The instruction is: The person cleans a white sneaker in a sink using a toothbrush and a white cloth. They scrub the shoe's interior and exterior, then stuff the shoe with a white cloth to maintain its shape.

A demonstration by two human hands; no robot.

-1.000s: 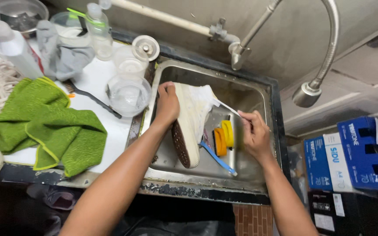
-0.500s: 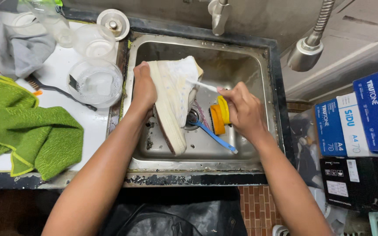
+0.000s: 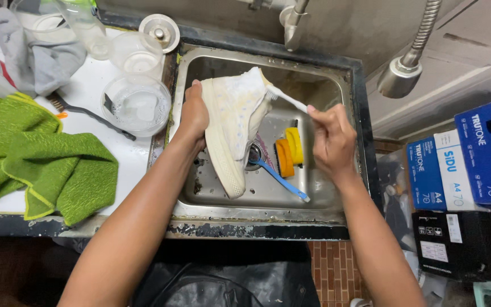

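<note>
shoe held over the sink, toothbrush at its top

the shoe [image 3: 231,128] is a white high-top with yellowish stains, held tilted inside the sink [image 3: 342,213], its sole toward the sink's front edge and its opening toward the back edge. the sink is a steel basin set in a dark-rimmed counter, with a spout [image 3: 292,23] over its back edge and a hose sprayer [image 3: 402,77] hanging past its right back corner.

the left hand [image 3: 193,116] is clenched on the shoe's left side, near the sink's left edge. the right hand [image 3: 329,139] is clasped around the handle of a white toothbrush [image 3: 285,98], whose head touches the cloth at the top of the shoe, toward the sink's back edge.

on the counter [image 3: 86,91] left of the sink, a green cloth [image 3: 41,162] lies bunched along the front edge. a grey cloth [image 3: 35,54] sits near the back left corner. a clear plastic bowl [image 3: 137,105] stands just beside the sink's left edge, with a smaller clear cup [image 3: 134,54] behind it and a round metal strainer [image 3: 159,31] at the back. a dark-handled brush [image 3: 89,113] lies between the bowl and the green cloth.

on the sink floor, right of the shoe, lie two yellow and orange sponges [image 3: 288,153] and a blue-handled brush [image 3: 279,179] pointing to the front right corner.
</note>
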